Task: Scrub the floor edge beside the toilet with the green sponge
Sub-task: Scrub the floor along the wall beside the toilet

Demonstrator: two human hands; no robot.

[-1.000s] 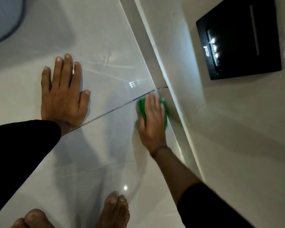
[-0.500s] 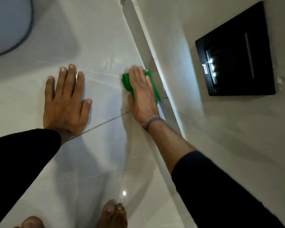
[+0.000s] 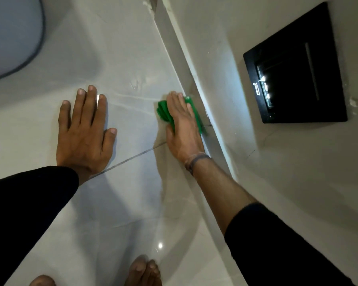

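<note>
Right fingers (image 3: 179, 104) lay flat and together, pressed down on the green sponge (image 3: 163, 112); more a palm-press than a pinch, thumb tucked along the near side. Fingertips reached the far end of the sponge, close against the skirting strip (image 3: 182, 52). Right hand (image 3: 183, 129) covered most of the sponge; green showed on the left side and in a thin line along the right edge. A band sat on that wrist, black sleeve pushed up the forearm.

Left fingers (image 3: 87, 108) were spread and released, holding nothing, the left hand (image 3: 84, 133) flat on the floor tile (image 3: 122, 58) as a prop, well apart from the sponge.

Sponge sat on the tile right at the floor edge, just past a grout line (image 3: 132, 156) and beside a dark mark at the skirting base. Toilet (image 3: 10, 36) was at upper left, well apart.

Judgement: to do the stroke well, keep the sponge's right edge hard into the corner seam, weight through the palm, short strokes running along the wall; the braced left hand should carry body weight so the right can press freely.

Sponge's long axis appeared to run along the skirting, pointing away from the person toward the far corner. Exact outline hidden under the hand.
</note>
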